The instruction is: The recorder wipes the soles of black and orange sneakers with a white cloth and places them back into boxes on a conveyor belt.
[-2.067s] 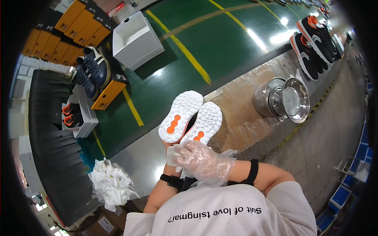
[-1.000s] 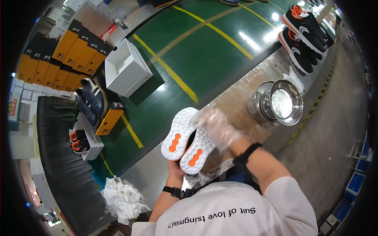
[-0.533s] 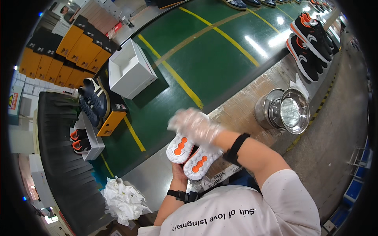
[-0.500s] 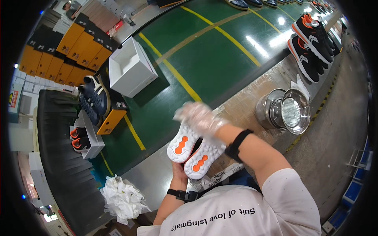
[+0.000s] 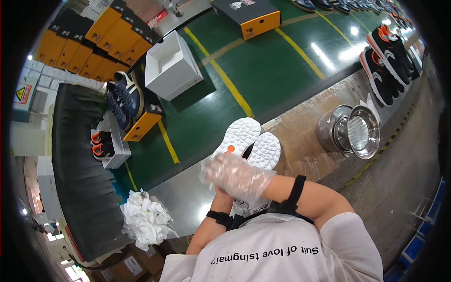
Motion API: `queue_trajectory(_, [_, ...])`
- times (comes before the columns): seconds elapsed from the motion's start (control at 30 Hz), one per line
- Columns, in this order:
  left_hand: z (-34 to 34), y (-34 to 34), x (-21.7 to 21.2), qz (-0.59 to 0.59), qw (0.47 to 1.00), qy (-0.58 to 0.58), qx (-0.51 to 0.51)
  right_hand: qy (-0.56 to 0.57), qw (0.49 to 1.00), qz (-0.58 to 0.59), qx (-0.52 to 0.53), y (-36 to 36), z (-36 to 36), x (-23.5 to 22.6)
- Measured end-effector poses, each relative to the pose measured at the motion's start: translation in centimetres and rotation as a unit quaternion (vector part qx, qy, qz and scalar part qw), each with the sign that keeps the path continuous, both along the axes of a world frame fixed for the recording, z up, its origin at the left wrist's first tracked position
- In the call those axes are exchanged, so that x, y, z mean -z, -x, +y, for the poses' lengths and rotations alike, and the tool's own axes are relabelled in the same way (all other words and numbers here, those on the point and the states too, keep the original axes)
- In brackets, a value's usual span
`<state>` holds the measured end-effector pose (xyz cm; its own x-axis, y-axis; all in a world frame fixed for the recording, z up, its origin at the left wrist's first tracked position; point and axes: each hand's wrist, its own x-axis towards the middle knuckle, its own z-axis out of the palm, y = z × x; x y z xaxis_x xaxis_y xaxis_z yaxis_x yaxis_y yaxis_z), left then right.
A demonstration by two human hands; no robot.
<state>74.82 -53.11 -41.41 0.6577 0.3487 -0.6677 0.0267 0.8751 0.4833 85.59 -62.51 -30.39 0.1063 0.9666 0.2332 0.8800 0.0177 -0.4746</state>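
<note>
My right hand (image 5: 237,175), in a thin clear plastic glove, lies flat across the heels of a pair of white-soled shoes (image 5: 246,143), soles up, fingers spread and pressing on them rather than curled round. My left hand (image 5: 220,191) is mostly hidden under the right wrist; I judge it is gripping the pair from below, but I cannot tell how its fingers are set. The shoes sit just beyond my right hand, toes pointing away from me, over the steel surface (image 5: 188,199).

To do this well, I think I should keep the two soles level and side by side, press evenly with the gloved palm so neither shoe slips, and let the lower hand carry the weight.

Against the frame from half a second ago, my right hand has slid down from the toes toward the heels, so more of the soles shows and most of the orange patches are now covered. The metal bowls (image 5: 350,131) off to the right of my hand and the crumpled white paper (image 5: 146,218) to its left lie as before.
</note>
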Motion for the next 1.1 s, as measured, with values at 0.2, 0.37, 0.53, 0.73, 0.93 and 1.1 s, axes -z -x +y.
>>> queue_trajectory(0.2, [2.7,-1.7,-1.4,-0.108,0.99,-0.082,0.032,-0.084,0.989,0.1,-0.07,-0.1,-7.1,-1.0])
queue_trajectory(0.37, [4.2,-2.9,-4.8,-0.191,0.981,-0.035,0.009,-0.261,0.845,0.375,0.278,-4.1,-11.3,-0.8])
queue_trajectory(0.53, [3.3,-2.9,-8.3,-0.204,0.978,-0.041,0.02,-0.323,0.892,0.034,0.315,-5.7,-9.2,-4.2])
queue_trajectory(0.73, [5.9,-0.5,-9.5,-0.238,0.964,-0.111,0.047,-0.142,0.836,0.293,0.442,-6.9,-9.2,2.4])
queue_trajectory(0.93, [8.8,1.2,-10.5,-0.251,0.958,-0.138,0.012,-0.09,0.615,0.649,0.439,-5.7,-9.9,2.6])
queue_trajectory(1.1, [13.0,-0.6,-12.9,-0.246,0.953,-0.177,-0.012,-0.059,0.559,0.693,0.451,-5.9,-8.7,2.6])
